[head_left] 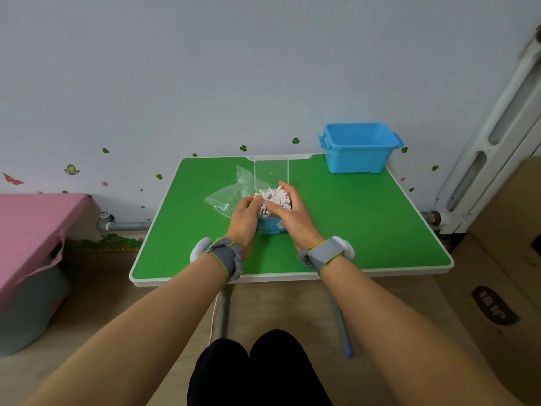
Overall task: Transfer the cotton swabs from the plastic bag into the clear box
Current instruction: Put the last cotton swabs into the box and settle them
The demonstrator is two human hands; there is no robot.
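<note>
A clear box [270, 227] with a blue label stands in the middle of the green table, its clear lid [271, 172] hinged open and upright behind it. White cotton swabs [276, 199] stand bunched upright in the box, heads above the rim. My left hand [246, 213] curls against the left side of the bunch, fingertips on the swab heads. My right hand [288, 210] cups the bunch from the right, fingers bent round its far side. The clear plastic bag [227, 196] lies flat and crumpled to the left of the box; no swabs show inside it.
A blue plastic bin [360, 149] with handles sits at the table's [366, 230] far right corner. A wall runs close behind the table. A cardboard box [503, 273] stands on the floor to the right, a pink-covered container [32, 244] to the left.
</note>
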